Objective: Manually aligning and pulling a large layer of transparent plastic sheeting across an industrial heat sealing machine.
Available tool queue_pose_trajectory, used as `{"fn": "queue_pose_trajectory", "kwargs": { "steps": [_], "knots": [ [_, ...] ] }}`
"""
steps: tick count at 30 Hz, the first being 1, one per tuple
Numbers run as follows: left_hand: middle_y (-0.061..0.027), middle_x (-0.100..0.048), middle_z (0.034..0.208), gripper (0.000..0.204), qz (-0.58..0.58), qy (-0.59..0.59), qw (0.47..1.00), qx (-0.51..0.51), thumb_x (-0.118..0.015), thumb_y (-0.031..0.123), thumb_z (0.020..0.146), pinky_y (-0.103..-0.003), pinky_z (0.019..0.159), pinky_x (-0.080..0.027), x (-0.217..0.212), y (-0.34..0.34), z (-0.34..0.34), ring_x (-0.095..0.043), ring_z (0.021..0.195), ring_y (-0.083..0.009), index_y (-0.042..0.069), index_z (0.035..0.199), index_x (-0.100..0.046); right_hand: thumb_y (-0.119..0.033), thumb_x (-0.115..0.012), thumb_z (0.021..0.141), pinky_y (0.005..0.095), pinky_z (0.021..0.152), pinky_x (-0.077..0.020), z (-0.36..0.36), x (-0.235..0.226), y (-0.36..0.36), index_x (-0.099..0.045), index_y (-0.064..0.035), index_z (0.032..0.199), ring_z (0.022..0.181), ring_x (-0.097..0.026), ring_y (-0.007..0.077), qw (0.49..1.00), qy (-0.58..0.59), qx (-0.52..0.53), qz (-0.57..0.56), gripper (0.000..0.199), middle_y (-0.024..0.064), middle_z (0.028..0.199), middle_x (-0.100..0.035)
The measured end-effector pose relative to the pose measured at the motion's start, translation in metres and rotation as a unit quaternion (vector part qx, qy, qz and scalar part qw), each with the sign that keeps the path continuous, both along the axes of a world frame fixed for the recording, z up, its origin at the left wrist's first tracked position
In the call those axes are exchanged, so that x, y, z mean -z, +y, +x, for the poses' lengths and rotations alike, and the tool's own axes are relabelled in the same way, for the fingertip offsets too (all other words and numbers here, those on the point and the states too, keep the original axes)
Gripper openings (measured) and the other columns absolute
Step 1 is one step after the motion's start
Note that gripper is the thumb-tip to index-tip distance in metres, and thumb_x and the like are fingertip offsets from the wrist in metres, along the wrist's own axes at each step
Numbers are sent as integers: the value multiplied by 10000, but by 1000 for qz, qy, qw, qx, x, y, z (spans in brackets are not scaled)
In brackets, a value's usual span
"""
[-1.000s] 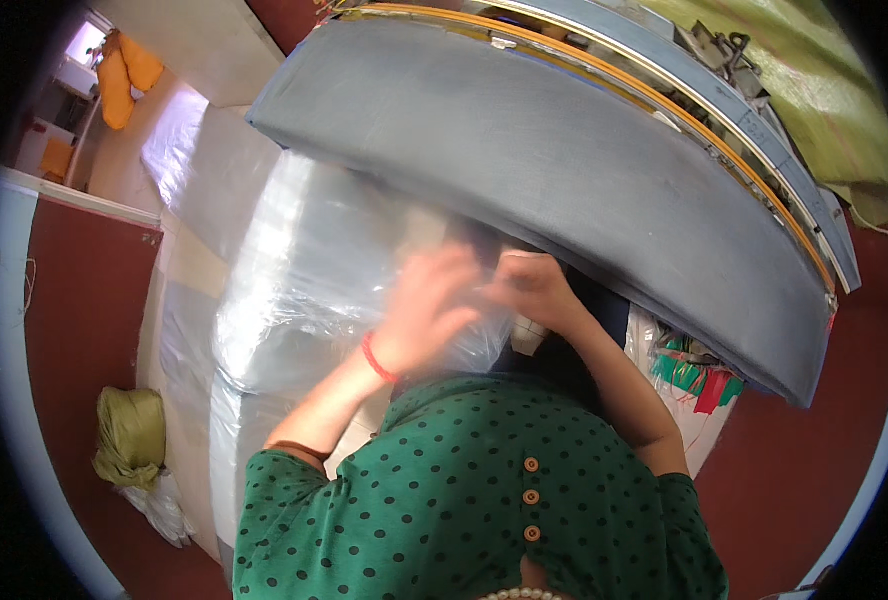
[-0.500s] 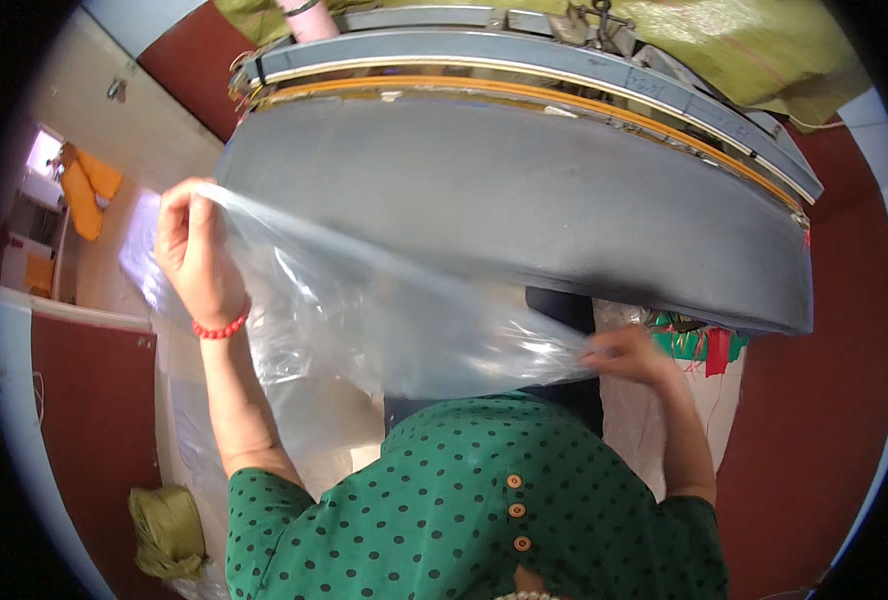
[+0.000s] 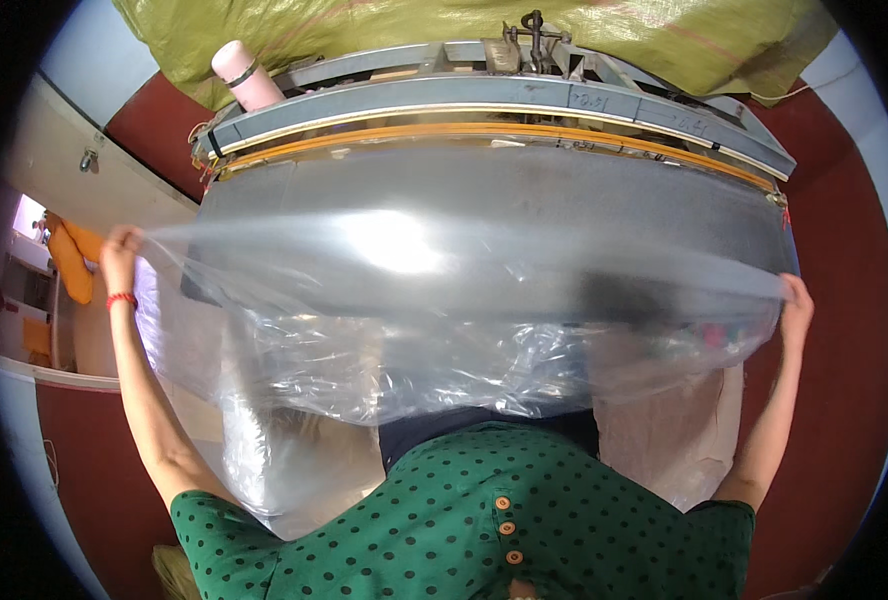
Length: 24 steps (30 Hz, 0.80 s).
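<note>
A wide sheet of clear plastic film (image 3: 484,290) stretches between my hands, its far edge pulled taut and its lower part hanging crumpled toward my lap. My left hand (image 3: 121,258) pinches one corner at the far left; a red bead bracelet circles that wrist. Out at the right, my right hand (image 3: 796,305) grips the opposite corner with bent fingers. Beneath and behind the film lies the dark grey padded surface (image 3: 524,180) of a long bench-like machine, seen partly through the plastic.
Along the machine's far side run a grey metal rail (image 3: 424,98) and an orange strip (image 3: 444,130). A pink bottle (image 3: 244,75) and a metal clamp (image 3: 534,45) stand behind it. Yellow-green sacking (image 3: 444,25) lies beyond. More crumpled plastic (image 3: 249,440) hangs at lower left.
My arms have spread wide apart, the left outward and lower, the right outward and up. The film has gone from a slanted, bunched shape to a broad stretched sheet.
</note>
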<state>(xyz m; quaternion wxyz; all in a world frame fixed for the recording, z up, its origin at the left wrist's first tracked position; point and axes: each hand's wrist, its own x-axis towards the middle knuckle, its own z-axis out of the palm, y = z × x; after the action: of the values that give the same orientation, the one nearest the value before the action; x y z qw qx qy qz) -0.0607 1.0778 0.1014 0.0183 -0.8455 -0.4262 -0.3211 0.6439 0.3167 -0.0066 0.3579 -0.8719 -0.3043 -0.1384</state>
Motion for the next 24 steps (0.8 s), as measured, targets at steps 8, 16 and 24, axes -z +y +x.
{"fn": "queue_pose_trajectory", "kwargs": {
  "steps": [8, 16, 24],
  "knots": [
    [-197, -527, 1147, 467, -208, 82, 975, 14, -491, 395, 850, -351, 903, -380, 123, -10, 139, -489, 1087, -311, 0, 1092, -548, -84, -598, 767, 236, 555, -378, -3, 4, 87, -567, 21, 759, 582, -449, 89, 988, 133, 4, -79, 110, 4, 585, -483],
    [-83, -268, 1399, 604, -122, 157, 978, -65, -410, 468, 859, -475, 1013, -210, 168, 6, 166, -224, 1301, -230, 81, 1317, -334, -115, -589, 773, 343, 783, -431, 91, -41, 76, -586, -1, 962, 895, -559, 257, 947, -230, 185, -124, 221, 127, 951, -597],
    [-144, -320, 1361, 606, -139, 101, 983, -70, -444, 426, 866, -340, 1043, -202, 189, 81, 90, -286, 1268, -257, 26, 1308, -334, -328, -540, 813, 426, 984, -261, -48, 11, 150, -470, -63, 1196, 1230, -323, 301, 954, -137, -13, -266, 471, 140, 1276, -417]
  ]
}}
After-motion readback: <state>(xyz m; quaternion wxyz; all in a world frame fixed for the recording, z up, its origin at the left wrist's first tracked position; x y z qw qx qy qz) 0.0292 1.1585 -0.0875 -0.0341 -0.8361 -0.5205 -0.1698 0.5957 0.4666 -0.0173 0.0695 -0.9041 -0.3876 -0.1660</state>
